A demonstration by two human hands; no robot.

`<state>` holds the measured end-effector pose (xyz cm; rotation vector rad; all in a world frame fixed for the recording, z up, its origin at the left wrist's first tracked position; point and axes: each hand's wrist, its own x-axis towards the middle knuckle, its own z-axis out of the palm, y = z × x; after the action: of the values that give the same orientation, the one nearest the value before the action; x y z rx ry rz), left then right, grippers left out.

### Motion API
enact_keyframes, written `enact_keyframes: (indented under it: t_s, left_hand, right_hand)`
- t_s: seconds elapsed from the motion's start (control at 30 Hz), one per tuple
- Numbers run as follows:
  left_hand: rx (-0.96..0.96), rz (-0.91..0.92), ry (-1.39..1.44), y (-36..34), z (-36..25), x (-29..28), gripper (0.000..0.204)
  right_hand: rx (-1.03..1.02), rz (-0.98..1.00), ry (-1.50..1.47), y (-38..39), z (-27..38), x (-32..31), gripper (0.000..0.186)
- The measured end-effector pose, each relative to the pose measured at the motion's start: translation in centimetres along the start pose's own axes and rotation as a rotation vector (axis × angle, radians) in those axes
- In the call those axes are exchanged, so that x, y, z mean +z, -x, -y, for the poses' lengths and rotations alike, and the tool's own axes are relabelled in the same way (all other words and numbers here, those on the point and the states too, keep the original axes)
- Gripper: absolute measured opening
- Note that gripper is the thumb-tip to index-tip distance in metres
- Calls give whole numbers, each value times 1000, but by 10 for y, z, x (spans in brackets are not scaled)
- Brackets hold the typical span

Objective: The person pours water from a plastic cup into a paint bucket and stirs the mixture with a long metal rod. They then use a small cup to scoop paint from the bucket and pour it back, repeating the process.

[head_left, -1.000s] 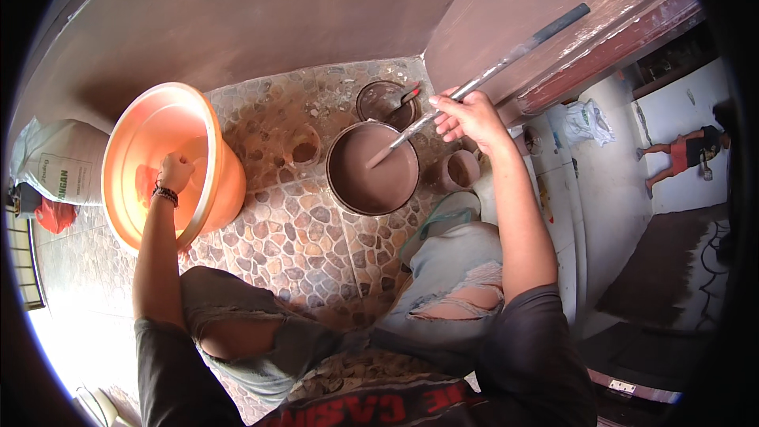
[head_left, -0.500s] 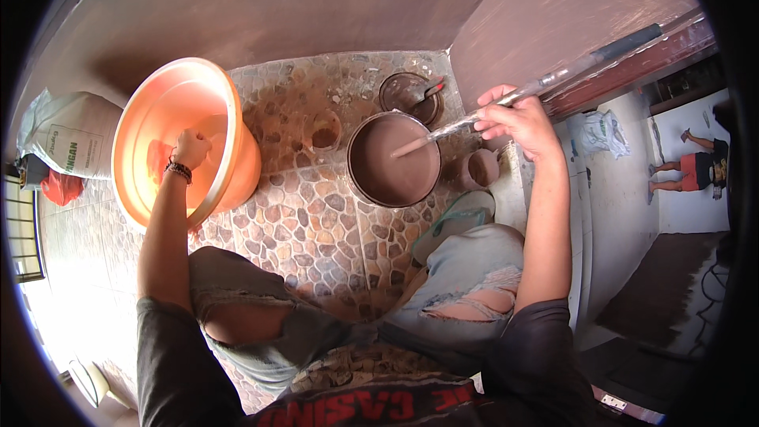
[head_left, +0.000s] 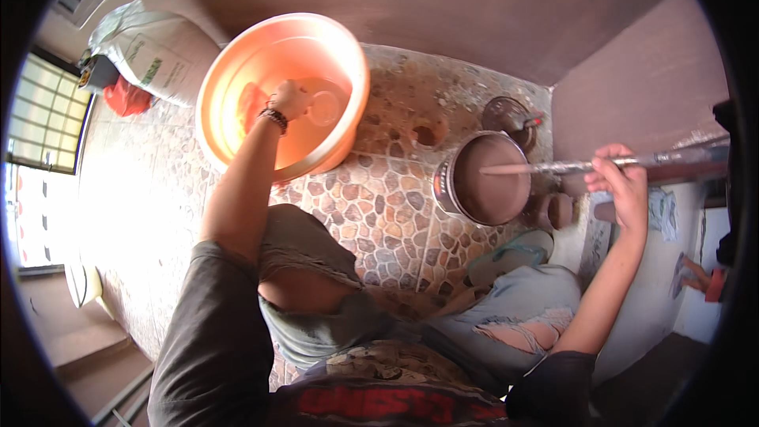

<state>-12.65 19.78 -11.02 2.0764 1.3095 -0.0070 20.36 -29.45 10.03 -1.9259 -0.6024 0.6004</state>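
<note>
On the left stands a large orange tub [head_left: 207, 103] with liquid in it. My left hand [head_left: 291, 100] is inside it, fingers closed at the edge of what looks like a round cup [head_left: 324, 108]; its grip is partly hidden. My right hand [head_left: 622, 182] is closed round a paint-smeared pole [head_left: 561, 167]. The pole's brown-coated end reaches over the brown paint [head_left: 494, 190] in a round paint bucket [head_left: 444, 182]. I cannot tell how deep its tip sits.
A dark lid [head_left: 496, 115] with a red-tipped tool lies behind the bucket. A brown-stained mug [head_left: 556, 211] stands to its right, a slipper [head_left: 514, 257] in front. A white sack [head_left: 174, 59] and red bag [head_left: 126, 97] rest far left. Brown walls [head_left: 474, 8] close the back.
The view has shifted, so tub and bucket appear farther right. The pole lies flatter, its tip nearer the bucket's left side. My left hand is still in the tub.
</note>
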Motion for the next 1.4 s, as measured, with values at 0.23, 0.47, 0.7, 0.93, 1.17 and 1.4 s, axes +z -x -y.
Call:
enact_keyframes:
  t_s: [0.23, 0.47, 0.7, 0.93, 1.17, 1.4]
  left_hand:
    - [-57, -10, 76, 13, -8, -12, 20]
    - [-11, -17, 82, 9, -8, -12, 18]
    - [104, -60, 50, 10, -9, -7, 15]
    - [101, -47, 77, 8, -11, -4, 17]
    - [109, -57, 90, 7, -11, -4, 17]
    - [46, -60, 81, 8, -14, -6, 19]
  right_hand:
    - [37, -22, 22, -2, 5, 9, 17]
    - [47, -8, 33, -2, 4, 11, 16]
    - [39, 8, 53, -3, 4, 9, 16]
    - [22, -2, 36, -1, 4, 6, 15]
    - [25, 17, 62, -3, 3, 7, 15]
    - [18, 20, 64, -3, 4, 7, 16]
